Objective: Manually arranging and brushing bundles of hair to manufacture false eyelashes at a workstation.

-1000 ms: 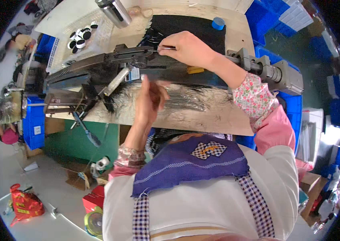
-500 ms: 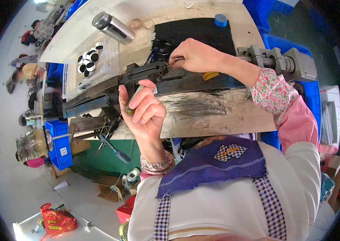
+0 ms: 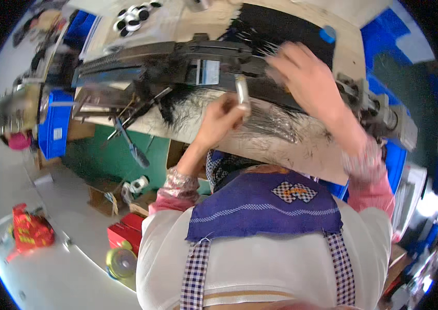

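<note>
My left hand (image 3: pixel 220 121) is closed round a small pale cylinder (image 3: pixel 242 93) with a yellowish tip, held upright just in front of the long dark metal machine (image 3: pixel 177 62). Motion blurs my right hand (image 3: pixel 307 75), which is over the machine's right part, beside the black cloth (image 3: pixel 291 28); its fingers are too smeared to read. Thin pale wire-like pieces (image 3: pixel 268 49) lie on the cloth by those fingertips. Below the machine, many fine dark wires (image 3: pixel 276 124) are strewn over the wooden tabletop (image 3: pixel 312 155).
Black-and-white round pieces (image 3: pixel 131 19) sit in a pale basket at the back left. A blue tape roll (image 3: pixel 327 34) rests on the cloth. At the right stands a grey metal shaft assembly (image 3: pixel 384 113). A blue-handled lever (image 3: pixel 133 147) hangs below the table's left part.
My right hand has left the machine's middle and moved right, toward the cloth's wire pieces. My left hand has turned, now holding the cylinder upright. The whole view has shifted.
</note>
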Available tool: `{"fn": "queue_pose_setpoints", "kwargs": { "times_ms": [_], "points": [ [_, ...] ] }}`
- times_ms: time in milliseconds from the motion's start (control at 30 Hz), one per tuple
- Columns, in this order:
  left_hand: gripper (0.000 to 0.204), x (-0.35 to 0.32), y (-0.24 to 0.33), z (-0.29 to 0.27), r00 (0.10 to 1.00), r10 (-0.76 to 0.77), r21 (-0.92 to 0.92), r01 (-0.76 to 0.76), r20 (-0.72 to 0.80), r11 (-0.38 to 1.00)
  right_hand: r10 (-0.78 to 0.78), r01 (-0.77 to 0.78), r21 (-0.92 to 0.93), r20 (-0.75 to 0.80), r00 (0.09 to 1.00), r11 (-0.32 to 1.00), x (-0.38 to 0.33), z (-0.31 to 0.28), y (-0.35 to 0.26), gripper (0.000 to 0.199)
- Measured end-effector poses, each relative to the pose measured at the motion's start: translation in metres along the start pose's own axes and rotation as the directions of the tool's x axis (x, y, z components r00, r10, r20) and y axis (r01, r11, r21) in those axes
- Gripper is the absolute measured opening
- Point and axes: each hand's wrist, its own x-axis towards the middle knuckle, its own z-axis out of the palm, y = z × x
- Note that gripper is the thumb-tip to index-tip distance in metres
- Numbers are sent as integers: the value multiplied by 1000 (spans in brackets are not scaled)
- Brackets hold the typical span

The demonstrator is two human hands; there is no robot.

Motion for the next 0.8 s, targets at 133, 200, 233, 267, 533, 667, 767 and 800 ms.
{"fn": "queue_pose_setpoints", "kwargs": {
  "times_ms": [133, 200, 233, 267, 533, 667, 767, 800],
  "points": [
    [42, -8, -36, -81, 886, -279, -493, 68, -370, 868, 259, -247, -80, 217, 941, 966, -58, 7, -12, 30],
    [42, -11, -37, -96, 831, -317, -533, 30, -458, 846, 393, -325, -279, 238, 888, 903, -64, 28, 13, 29],
    [39, -4, -23, -96, 841, -336, -524, 73, -425, 848, 434, -344, -331, 250, 866, 878, -67, 41, 32, 26],
    [37, -1, -16, -97, 847, -353, -512, 115, -397, 851, 471, -360, -379, 258, 844, 853, -67, 50, 44, 22],
    [24, -2, -21, -33, 841, -30, -523, -307, -540, 795, 459, -466, -62, 329, 825, 882, -81, 1, 19, 12],
    [30, -5, 74, 43, 961, 273, -446, -226, 42, 866, 320, -405, 133, 417, 851, 904, -95, -30, 2, 15],
    [27, 34, 96, 93, 793, 43, -536, 368, 607, 760, 329, -441, 115, 507, 796, 890, -104, -35, 0, 14],
    [26, 43, 88, 98, 810, -53, -528, 429, 584, 733, 356, -473, 121, 505, 787, 873, -105, -40, -5, 15]
  ]
}}
